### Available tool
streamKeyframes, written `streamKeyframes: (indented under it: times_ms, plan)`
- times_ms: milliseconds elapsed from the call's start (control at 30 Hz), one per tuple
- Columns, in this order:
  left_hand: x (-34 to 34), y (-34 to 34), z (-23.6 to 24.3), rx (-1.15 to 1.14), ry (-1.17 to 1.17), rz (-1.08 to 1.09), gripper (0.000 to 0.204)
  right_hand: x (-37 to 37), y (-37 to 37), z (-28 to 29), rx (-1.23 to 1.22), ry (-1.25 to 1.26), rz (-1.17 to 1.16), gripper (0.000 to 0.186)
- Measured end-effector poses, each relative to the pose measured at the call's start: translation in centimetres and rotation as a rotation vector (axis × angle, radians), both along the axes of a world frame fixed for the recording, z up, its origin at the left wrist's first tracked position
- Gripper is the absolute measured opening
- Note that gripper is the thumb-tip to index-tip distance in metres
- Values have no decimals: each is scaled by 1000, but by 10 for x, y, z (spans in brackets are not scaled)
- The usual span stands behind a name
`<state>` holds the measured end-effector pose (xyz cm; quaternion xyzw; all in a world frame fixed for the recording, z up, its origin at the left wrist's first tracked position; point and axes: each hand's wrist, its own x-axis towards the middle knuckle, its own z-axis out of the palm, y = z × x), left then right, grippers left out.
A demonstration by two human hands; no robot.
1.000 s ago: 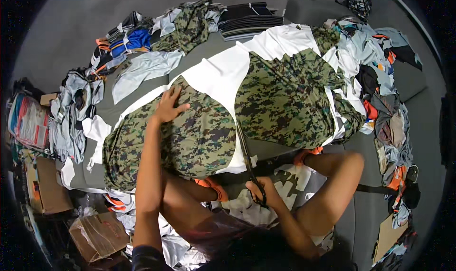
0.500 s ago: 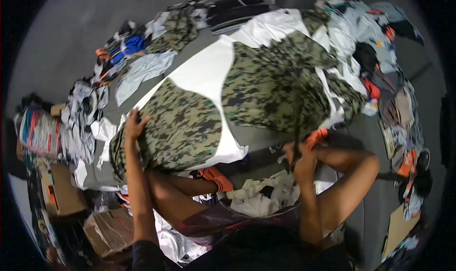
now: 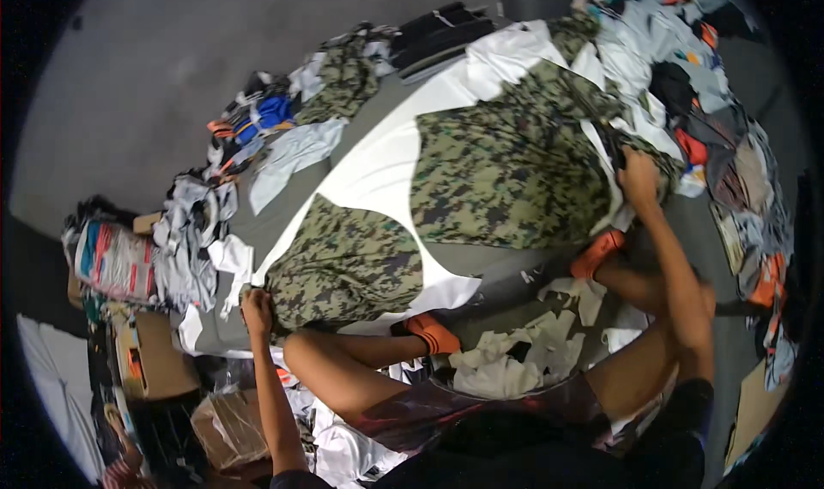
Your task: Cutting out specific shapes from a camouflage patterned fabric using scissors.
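Note:
A green camouflage garment with white panels is spread across the grey surface in front of me. Its left camouflage panel (image 3: pixel 343 257) and larger right panel (image 3: pixel 498 180) are separated by a white strip (image 3: pixel 378 176). My left hand (image 3: pixel 257 310) is closed on the garment's left corner. At the garment's right end, my right hand (image 3: pixel 639 178) has its fingers curled beside a dark, narrow thing (image 3: pixel 614 141) and a white edge. What exactly it grips is not clear. Between my legs lies a heap of off-white cloth scraps (image 3: pixel 524 356).
Mixed cloth piles (image 3: pixel 699 86) line the right side. Folded dark cloth (image 3: pixel 442 39) sits at the back, with more clothes (image 3: pixel 193 232) at left. Cardboard boxes (image 3: pixel 154 356) stand lower left, near another person's striped sleeve (image 3: pixel 127 473). My feet wear orange socks (image 3: pixel 433 333).
My right hand has moved from near my knee to the garment's right end. My left hand, spread on the cloth before, now closes on its left corner. A white scrap lies above the heap.

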<state>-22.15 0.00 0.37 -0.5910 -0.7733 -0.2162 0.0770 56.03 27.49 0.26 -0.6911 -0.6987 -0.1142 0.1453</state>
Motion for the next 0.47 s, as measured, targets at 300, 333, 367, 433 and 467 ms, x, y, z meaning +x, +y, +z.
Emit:
streamKeyframes:
  times_ms: [300,333,367,433,467]
  plan:
    - [-43,-92,21,-550,-313,148,12,37,54,-3,-14,-34,50,38]
    - [-49,-93,15,-675,-389,142,14,46,58,2,-37,-35,12,40]
    - [-63,-99,6,-811,-458,131,17,49,57,-5,-18,-30,0,41]
    - [-113,-128,-27,-1076,-583,124,22,46,64,-11,3,-10,-19,42]
    - [-151,-145,-42,-1201,-648,131,25,37,72,-11,7,4,-20,42]
